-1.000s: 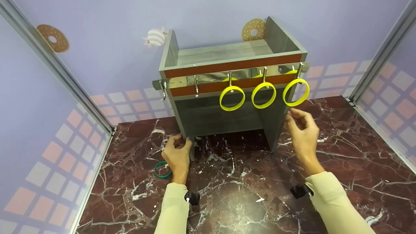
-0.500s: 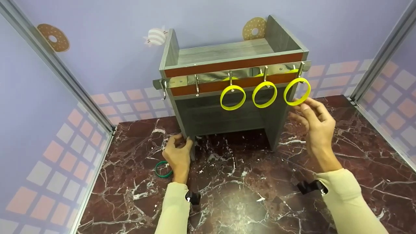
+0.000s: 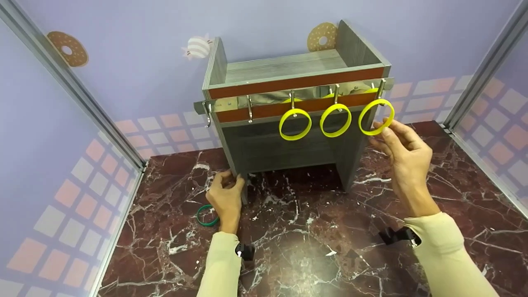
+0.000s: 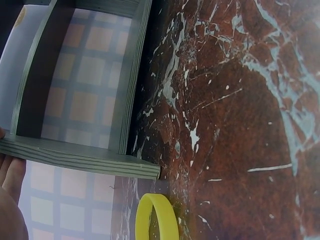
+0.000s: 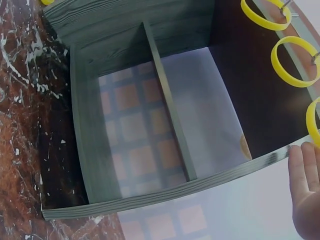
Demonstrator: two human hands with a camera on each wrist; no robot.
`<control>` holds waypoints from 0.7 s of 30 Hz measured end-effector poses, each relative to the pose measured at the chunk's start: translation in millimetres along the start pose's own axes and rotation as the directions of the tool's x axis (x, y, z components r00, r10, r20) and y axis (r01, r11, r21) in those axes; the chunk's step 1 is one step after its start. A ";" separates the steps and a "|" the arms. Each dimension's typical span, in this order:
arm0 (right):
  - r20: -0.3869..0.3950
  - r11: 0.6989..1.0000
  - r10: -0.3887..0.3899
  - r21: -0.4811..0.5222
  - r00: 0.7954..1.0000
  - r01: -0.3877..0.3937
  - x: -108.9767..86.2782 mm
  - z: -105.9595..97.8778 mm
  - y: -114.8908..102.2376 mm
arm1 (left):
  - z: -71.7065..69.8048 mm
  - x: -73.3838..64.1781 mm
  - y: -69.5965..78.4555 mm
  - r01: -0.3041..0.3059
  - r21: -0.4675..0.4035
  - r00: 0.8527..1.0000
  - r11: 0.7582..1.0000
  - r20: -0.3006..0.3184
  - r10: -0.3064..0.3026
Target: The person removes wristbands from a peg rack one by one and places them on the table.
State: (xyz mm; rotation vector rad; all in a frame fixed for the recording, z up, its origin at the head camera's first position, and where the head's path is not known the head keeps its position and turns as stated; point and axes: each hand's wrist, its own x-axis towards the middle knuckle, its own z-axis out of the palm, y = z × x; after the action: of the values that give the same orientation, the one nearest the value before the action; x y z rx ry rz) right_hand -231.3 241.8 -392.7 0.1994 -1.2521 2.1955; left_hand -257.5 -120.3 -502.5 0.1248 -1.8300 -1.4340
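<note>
Right hand [image 3: 412, 159], just below the rightmost yellow ring [image 3: 392, 113], pinches its lower edge.

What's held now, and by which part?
Right hand pinches the rightmost yellow ring by its lower right rim; left hand grips the left side panel by its front edge.

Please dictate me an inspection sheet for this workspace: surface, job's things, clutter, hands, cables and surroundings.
Surface: dark red marbled table.
Job's things: grey shelf standing on the table; three yellow rings hanging from its hooks, the two leftmost hooks bare; one loose ring on the table, left of the shelf.
Clutter: nothing seen.
Left hand: holds the shelf's left side panel by its front edge.
Right hand: appears to pinch the lower rim of the rightmost ring.
Cables: nothing seen.
Surroundings: patterned purple walls.
</note>
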 end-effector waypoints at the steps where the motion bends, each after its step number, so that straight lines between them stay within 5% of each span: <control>1: -0.004 1.000 0.003 0.010 1.000 -0.003 -0.1 0.4 -0.6 | 0.0 -0.1 -0.5 0.000 0.001 1.000 1.000 -0.001 0.000; 21: -0.045 0.992 -0.027 0.125 0.999 0.032 2.5 12.1 -20.2 | 0.4 -1.8 0.2 0.001 0.013 1.000 1.000 -0.003 -0.001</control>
State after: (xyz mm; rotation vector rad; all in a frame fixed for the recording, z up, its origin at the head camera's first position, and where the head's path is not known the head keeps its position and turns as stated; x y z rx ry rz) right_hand -223.9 240.5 -370.3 0.2183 -1.0812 2.2431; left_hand -256.5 -119.0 -503.4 0.1349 -1.8377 -1.4219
